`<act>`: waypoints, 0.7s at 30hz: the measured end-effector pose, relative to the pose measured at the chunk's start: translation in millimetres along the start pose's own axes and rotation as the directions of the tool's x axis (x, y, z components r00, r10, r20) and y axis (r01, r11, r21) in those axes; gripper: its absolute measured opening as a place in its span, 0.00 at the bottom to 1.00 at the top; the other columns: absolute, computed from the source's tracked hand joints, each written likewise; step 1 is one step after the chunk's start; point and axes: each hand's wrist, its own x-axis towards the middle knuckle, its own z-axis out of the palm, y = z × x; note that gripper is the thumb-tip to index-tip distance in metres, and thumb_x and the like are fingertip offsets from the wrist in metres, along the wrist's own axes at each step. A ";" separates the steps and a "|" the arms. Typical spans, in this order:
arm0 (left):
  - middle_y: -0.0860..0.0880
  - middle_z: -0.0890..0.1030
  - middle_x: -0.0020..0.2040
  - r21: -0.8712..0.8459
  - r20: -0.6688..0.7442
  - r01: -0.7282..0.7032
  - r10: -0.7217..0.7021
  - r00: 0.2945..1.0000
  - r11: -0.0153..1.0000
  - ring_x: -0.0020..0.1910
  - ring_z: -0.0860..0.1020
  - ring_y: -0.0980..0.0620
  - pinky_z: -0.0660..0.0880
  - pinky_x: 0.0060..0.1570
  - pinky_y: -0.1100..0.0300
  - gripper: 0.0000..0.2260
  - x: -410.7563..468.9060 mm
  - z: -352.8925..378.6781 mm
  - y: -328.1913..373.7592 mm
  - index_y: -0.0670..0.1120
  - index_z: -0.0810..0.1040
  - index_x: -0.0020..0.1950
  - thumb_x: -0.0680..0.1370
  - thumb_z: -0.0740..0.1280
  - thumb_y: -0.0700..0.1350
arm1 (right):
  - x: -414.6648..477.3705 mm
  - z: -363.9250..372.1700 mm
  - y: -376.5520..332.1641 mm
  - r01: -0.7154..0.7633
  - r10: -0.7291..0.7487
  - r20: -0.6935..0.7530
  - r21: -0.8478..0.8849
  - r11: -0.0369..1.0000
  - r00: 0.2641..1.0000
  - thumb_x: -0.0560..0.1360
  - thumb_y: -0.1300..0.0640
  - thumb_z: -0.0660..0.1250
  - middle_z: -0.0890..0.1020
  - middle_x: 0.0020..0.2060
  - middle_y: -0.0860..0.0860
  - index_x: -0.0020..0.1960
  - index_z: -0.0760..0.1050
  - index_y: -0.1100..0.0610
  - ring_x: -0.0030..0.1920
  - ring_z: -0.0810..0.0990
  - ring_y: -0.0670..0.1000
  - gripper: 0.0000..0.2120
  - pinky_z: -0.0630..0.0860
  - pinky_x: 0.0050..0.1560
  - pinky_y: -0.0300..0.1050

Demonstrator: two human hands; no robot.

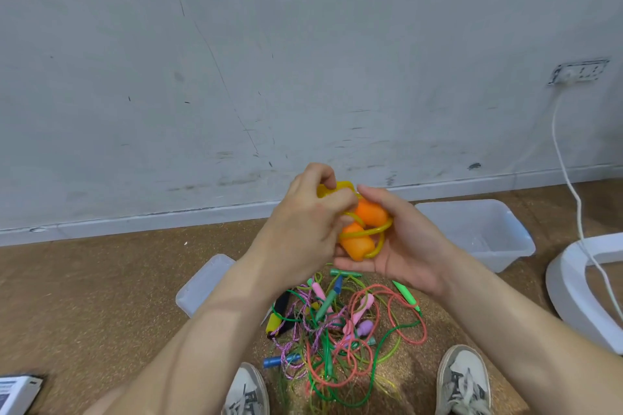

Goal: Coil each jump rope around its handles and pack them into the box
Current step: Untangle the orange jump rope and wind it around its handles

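Left grip (303,229) pinches the yellow rope (382,239); right grip (404,246) curls round its orange handles (371,212). Tangled ropes (337,330) litter the floor (101,279) below, clear box (505,256) near the wall (269,60)

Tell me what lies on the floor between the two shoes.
The head view shows the near loops of the tangled jump ropes, green, coral and yellow, lying between the left shoe and right shoe.

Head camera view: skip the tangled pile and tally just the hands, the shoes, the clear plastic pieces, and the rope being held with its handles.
Hands: 2
Orange handles: 2
Yellow rope: 1
Shoes: 2
Clear box: 1
Clear lid: 1
Total: 9
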 end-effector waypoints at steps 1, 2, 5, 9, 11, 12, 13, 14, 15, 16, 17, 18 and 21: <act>0.50 0.63 0.54 -0.083 0.022 0.011 -0.009 1.000 0.996 0.50 0.68 0.50 0.68 0.49 0.61 0.05 -0.3 -1.4 -1.9 0.52 0.75 0.46 0.74 0.64 0.52 | -0.1 -0.7 -0.9 0.016 -0.016 0.001 -0.015 1.000 1.000 0.72 0.49 0.64 0.82 0.42 0.58 0.49 0.80 0.57 0.38 0.83 0.56 0.14 0.82 0.44 0.55; 0.52 0.62 0.54 -0.157 0.036 0.031 -0.026 0.999 0.987 0.52 0.68 0.51 0.69 0.50 0.64 0.07 -0.8 -2.5 -3.9 0.53 0.75 0.44 0.73 0.64 0.56 | 0.9 -1.5 -0.9 0.037 -0.037 0.010 -0.024 0.999 0.999 0.72 0.52 0.63 0.80 0.42 0.58 0.48 0.79 0.58 0.36 0.82 0.55 0.12 0.82 0.41 0.52; 0.53 0.61 0.51 -0.104 0.037 0.050 -0.046 0.998 0.993 0.53 0.64 0.54 0.63 0.51 0.70 0.16 1.1 -0.6 -8.7 0.52 0.76 0.39 0.69 0.65 0.64 | 3.7 -3.5 2.4 0.085 -0.084 0.038 -0.044 0.995 0.996 0.71 0.57 0.64 0.76 0.40 0.56 0.47 0.77 0.58 0.34 0.77 0.53 0.07 0.78 0.39 0.48; 0.50 0.63 0.47 0.060 -0.033 -0.025 0.027 0.999 0.998 0.48 0.63 0.51 0.61 0.45 0.63 0.16 -0.4 -3.7 -6.4 0.50 0.75 0.38 0.72 0.64 0.62 | 3.8 -2.6 3.7 0.112 -0.104 0.138 -0.052 0.992 0.985 0.70 0.59 0.63 0.78 0.42 0.54 0.58 0.76 0.57 0.37 0.78 0.53 0.16 0.78 0.41 0.51; 0.50 0.63 0.46 0.080 -0.059 -0.060 0.065 0.996 0.995 0.46 0.64 0.51 0.61 0.45 0.63 0.14 -2.1 -7.4 -5.3 0.48 0.74 0.38 0.74 0.63 0.58 | 2.4 -2.5 1.9 0.128 -0.118 0.204 -0.036 0.991 0.972 0.72 0.61 0.61 0.80 0.44 0.55 0.62 0.75 0.56 0.38 0.81 0.53 0.19 0.79 0.42 0.53; 0.50 0.63 0.46 0.080 -0.063 -0.074 0.079 0.995 0.994 0.46 0.64 0.51 0.61 0.44 0.63 0.13 -2.8 -9.0 -4.9 0.47 0.74 0.38 0.75 0.62 0.56 | 1.8 -2.6 0.9 0.128 -0.118 0.239 -0.025 0.991 0.964 0.73 0.61 0.60 0.81 0.45 0.55 0.64 0.74 0.56 0.40 0.81 0.54 0.20 0.79 0.42 0.54; 0.50 0.63 0.46 0.074 -0.066 -0.083 0.088 0.994 0.994 0.45 0.64 0.51 0.60 0.44 0.64 0.13 -2.9 -10.5 -4.5 0.47 0.73 0.38 0.75 0.62 0.55 | 1.4 -3.2 0.1 0.125 -0.115 0.269 -0.019 0.992 0.956 0.73 0.62 0.59 0.81 0.47 0.55 0.65 0.73 0.57 0.41 0.82 0.55 0.21 0.79 0.44 0.55; 0.49 0.63 0.45 0.065 -0.069 -0.087 0.092 0.993 0.994 0.44 0.64 0.52 0.60 0.44 0.65 0.12 -2.8 -11.7 -4.4 0.46 0.73 0.38 0.75 0.62 0.53 | 1.6 -3.9 -0.7 0.118 -0.109 0.292 -0.015 0.993 0.950 0.73 0.62 0.59 0.81 0.48 0.56 0.67 0.71 0.58 0.43 0.82 0.56 0.22 0.78 0.45 0.56; 0.49 0.63 0.45 0.053 -0.069 -0.088 0.091 0.993 0.995 0.44 0.64 0.52 0.59 0.43 0.66 0.12 -2.7 -12.7 -4.4 0.46 0.73 0.38 0.75 0.62 0.53 | 1.2 -4.8 -1.3 0.111 -0.103 0.308 -0.011 0.994 0.946 0.73 0.63 0.58 0.80 0.50 0.57 0.68 0.70 0.58 0.44 0.82 0.57 0.23 0.78 0.46 0.57; 0.49 0.64 0.46 0.041 -0.066 -0.088 0.090 0.994 0.995 0.43 0.64 0.52 0.59 0.42 0.67 0.11 -2.7 -13.0 -4.7 0.46 0.73 0.38 0.75 0.62 0.52 | 0.7 -5.0 -1.7 0.107 -0.100 0.320 -0.005 0.994 0.942 0.73 0.63 0.58 0.79 0.51 0.58 0.69 0.69 0.59 0.45 0.82 0.58 0.24 0.78 0.47 0.59; 0.49 0.64 0.46 0.033 -0.066 -0.088 0.090 0.994 0.996 0.42 0.64 0.53 0.59 0.41 0.69 0.11 -3.2 -12.9 -5.0 0.46 0.73 0.38 0.75 0.62 0.52 | -0.3 -5.3 -2.2 0.107 -0.100 0.328 0.000 0.994 0.939 0.73 0.64 0.58 0.79 0.52 0.59 0.68 0.69 0.59 0.45 0.83 0.59 0.24 0.78 0.48 0.60; 0.49 0.64 0.46 0.025 -0.069 -0.086 0.088 0.994 0.996 0.41 0.64 0.53 0.59 0.41 0.70 0.11 -3.2 -12.1 -5.6 0.46 0.73 0.38 0.75 0.62 0.52 | -1.1 -5.5 -2.7 0.111 -0.107 0.330 0.006 0.994 0.938 0.73 0.65 0.57 0.79 0.52 0.59 0.67 0.70 0.59 0.46 0.83 0.60 0.23 0.77 0.49 0.61; 0.49 0.65 0.47 -0.017 -0.094 -0.059 0.057 0.994 0.998 0.41 0.67 0.54 0.63 0.40 0.69 0.12 -2.5 -6.7 -6.9 0.46 0.73 0.39 0.75 0.61 0.54 | -1.9 -9.0 -3.3 0.123 -0.127 0.284 0.030 0.992 0.950 0.74 0.67 0.57 0.80 0.51 0.59 0.62 0.76 0.57 0.47 0.82 0.59 0.20 0.73 0.53 0.66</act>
